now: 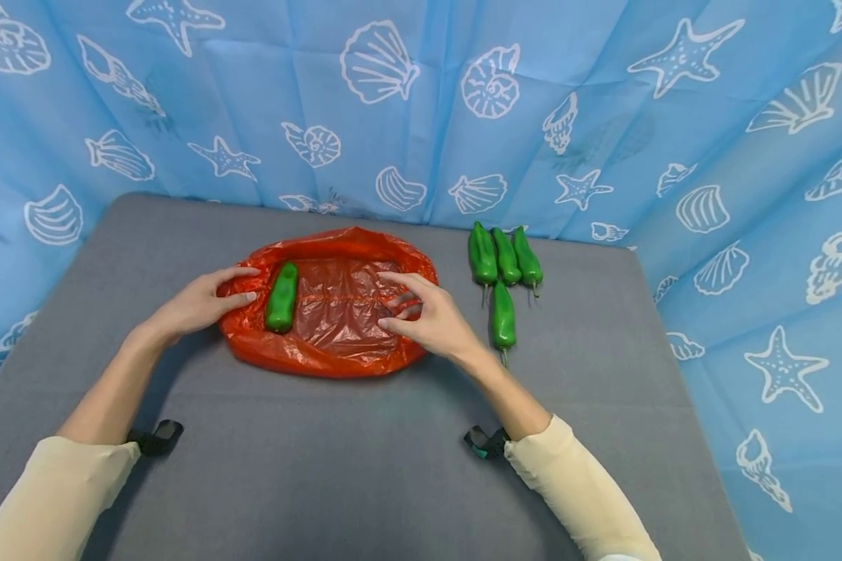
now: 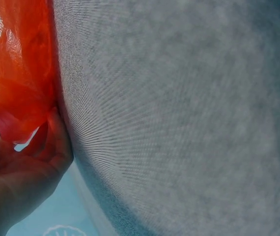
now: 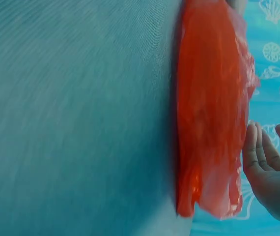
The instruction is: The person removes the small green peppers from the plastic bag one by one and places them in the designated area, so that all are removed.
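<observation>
A red plastic bag (image 1: 337, 362) lies spread on the table with its mouth wide and facing up. One long green pepper (image 1: 281, 299) rests inside it, toward the left. My left hand (image 1: 199, 302) grips the bag's left edge; in the left wrist view its fingers (image 2: 56, 132) and thumb bracket the red film. Over the right part of the bag hovers my right hand (image 1: 431, 312), its fingers spread apart with nothing held. In the right wrist view that hand (image 3: 275, 172) stands above the bag's side (image 3: 211, 98).
Several more green peppers (image 1: 483, 253) lie on the grey table (image 1: 365, 467) to the right of the bag, most in a row and one pepper (image 1: 503, 315) nearer. A blue curtain (image 1: 421, 109) with white shells hangs behind the table and along its right side.
</observation>
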The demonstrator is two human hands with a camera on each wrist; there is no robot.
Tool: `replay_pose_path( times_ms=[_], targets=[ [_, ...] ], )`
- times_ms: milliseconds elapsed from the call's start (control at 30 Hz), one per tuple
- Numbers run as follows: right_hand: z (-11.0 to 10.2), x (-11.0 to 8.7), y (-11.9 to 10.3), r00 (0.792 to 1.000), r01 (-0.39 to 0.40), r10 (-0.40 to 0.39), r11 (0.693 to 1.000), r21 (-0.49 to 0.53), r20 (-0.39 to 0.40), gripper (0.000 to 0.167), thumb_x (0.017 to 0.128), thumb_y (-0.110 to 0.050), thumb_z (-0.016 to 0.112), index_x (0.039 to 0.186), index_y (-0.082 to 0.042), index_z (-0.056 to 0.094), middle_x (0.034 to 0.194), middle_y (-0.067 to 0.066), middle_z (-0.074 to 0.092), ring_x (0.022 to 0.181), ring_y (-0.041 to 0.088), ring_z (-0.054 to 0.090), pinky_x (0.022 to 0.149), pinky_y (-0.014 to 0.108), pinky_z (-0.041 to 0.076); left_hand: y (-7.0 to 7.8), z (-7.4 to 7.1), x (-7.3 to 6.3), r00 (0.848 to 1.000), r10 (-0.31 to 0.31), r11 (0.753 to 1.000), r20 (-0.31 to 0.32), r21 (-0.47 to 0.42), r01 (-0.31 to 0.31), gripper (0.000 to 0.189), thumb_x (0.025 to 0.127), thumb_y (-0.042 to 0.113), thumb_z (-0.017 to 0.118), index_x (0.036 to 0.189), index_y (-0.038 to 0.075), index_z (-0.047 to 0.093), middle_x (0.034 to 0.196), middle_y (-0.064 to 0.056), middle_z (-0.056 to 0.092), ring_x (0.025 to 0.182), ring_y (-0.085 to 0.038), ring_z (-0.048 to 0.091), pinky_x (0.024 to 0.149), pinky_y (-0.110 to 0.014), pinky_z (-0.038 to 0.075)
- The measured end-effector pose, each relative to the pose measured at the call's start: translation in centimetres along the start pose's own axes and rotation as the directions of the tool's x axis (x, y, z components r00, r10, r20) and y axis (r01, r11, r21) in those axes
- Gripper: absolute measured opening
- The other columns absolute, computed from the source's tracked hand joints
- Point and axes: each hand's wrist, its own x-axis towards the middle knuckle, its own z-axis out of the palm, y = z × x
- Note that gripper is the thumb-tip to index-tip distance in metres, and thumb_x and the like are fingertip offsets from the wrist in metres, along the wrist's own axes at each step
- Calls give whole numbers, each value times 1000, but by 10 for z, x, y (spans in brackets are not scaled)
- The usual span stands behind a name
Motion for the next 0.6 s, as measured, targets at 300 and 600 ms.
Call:
replay_pose_path(
  times_ms=[300,600],
  targets=[
    [22,16,-7,997,-24,23,1000,18,72,63,86,-10,79,143,-14,53,137,12,56,102,30,66,80,38,58,1,-1,1,1000,-10,1000,-4,1,10,68,101,47,53,155,9,32,159,-31,17,143,-52,17,110,-69,21],
    [45,31,-7,993,-47,42,998,45,107,63,86,-10,78,143,-14,53,133,15,59,103,24,66,80,25,56,-1,0,1,1000,-13,1000,-2,2,13,68,101,46,53,155,9,32,159,-30,16,144,-52,16,110,-69,21]
  ],
)
